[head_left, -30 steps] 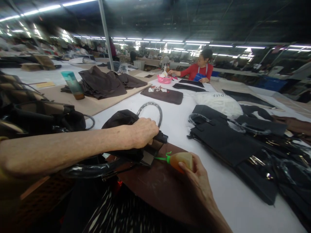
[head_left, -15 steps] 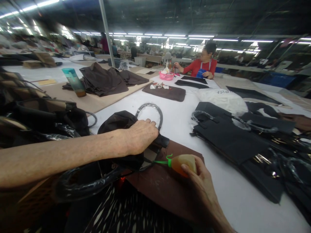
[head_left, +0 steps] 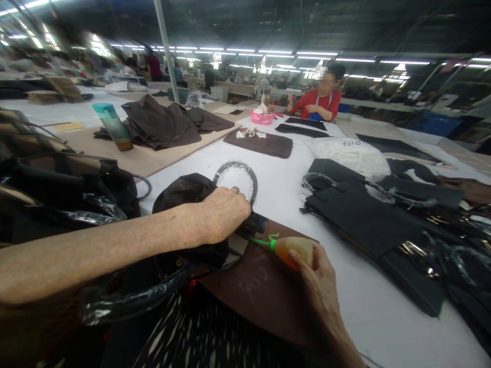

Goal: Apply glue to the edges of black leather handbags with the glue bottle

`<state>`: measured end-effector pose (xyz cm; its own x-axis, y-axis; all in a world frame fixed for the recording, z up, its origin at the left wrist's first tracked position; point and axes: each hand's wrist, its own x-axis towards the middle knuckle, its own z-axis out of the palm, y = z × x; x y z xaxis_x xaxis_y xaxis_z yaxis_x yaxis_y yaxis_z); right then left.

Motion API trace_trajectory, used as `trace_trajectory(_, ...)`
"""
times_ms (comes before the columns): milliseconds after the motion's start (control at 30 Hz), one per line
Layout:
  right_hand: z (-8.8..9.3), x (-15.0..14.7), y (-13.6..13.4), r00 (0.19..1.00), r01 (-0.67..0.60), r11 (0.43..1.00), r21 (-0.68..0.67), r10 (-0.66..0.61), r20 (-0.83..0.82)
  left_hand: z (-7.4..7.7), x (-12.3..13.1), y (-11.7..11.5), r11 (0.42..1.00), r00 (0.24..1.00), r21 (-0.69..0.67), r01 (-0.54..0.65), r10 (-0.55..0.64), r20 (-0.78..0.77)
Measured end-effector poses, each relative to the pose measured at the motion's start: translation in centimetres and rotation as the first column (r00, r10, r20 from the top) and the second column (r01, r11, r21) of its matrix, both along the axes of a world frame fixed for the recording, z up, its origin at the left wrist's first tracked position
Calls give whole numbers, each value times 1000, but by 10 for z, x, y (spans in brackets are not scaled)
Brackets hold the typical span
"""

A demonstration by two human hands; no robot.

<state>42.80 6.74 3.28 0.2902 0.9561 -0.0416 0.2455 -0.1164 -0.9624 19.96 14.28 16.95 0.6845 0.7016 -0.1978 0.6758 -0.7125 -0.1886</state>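
My left hand (head_left: pixel 222 213) is closed on the top of a dark brown bag (head_left: pixel 184 191), next to its plastic-wrapped loop handle (head_left: pixel 240 168). The bag lies at the near edge of a white table (head_left: pixel 280 189), partly on a brown mat (head_left: pixel 249 286). My right hand (head_left: pixel 318 278) grips a small orange squeeze bottle (head_left: pixel 293 249). Its green nozzle (head_left: pixel 263 242) points left and touches the bag's edge just below my left hand.
Black bags with wrapped handles (head_left: pixel 356 214) cover the right side. A white bag (head_left: pixel 349 153) lies behind them. Brown fabric pieces (head_left: pixel 164 122) and a teal bottle (head_left: pixel 113 125) sit at the left. A person in red (head_left: pixel 318 102) works at the far end beside a pink basket (head_left: pixel 263 117).
My right hand has raised the squeeze bottle slightly and brought its nozzle closer to the bag. My left hand keeps its hold on the bag top.
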Motion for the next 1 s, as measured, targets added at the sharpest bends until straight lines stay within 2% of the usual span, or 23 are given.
trace_trajectory(100, -2, -1, -3, 998, -65, 997, -43, 65, -17, 1, -1, -3, 999, 999, 31, 20, -21, 31)
trace_trajectory(233, 2, -4, -9, 992, -118, 990, -76, 115, -42, 3, -4, -7, 1000, 999, -3, 17, -17, 35)
trace_trajectory(467, 6, -2, -14, 991, -123, 984, -132, 115, -63, -1, -8, -25, 1000, 999, -22, -14, 15, 47)
trace_trajectory(633, 9, -2, -14, 995, -92, 986, -139, 86, -49, 2, -12, -39, 997, 995, -63, -33, 39, 87)
trace_trajectory(800, 10, -6, -16, 992, -111, 981, -157, 101, -72, 5, -13, -43, 992, 996, -113, -52, 61, 71)
trace_trajectory(1000, 12, -8, -20, 992, -123, 981, -153, 116, -52, 1, -13, -44, 995, 990, -94, -40, 52, 128)
